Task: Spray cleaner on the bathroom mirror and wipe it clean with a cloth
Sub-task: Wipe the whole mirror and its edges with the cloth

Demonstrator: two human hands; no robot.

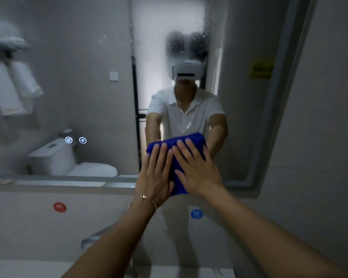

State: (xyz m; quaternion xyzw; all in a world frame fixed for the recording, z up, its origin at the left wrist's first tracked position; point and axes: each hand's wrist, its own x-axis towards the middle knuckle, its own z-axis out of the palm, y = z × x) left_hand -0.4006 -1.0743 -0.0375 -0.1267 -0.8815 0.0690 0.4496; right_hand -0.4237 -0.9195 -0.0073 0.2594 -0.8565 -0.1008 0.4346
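Cloth (177, 145) sits flat near the mirror's (84, 81) bottom edge, left hand (154, 173) and right hand (198, 169) both pressing it with straight fingers. Droplets are directly above, so wiping probably goes up.

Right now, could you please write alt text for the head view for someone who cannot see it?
The left hand and right hand press a blue cloth flat against the bathroom mirror near its lower edge; droplets speckle the glass above.

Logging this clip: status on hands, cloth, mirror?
Left hand and right hand flat, pressing blue cloth on mirror. Droplets up top. Nothing blocking.
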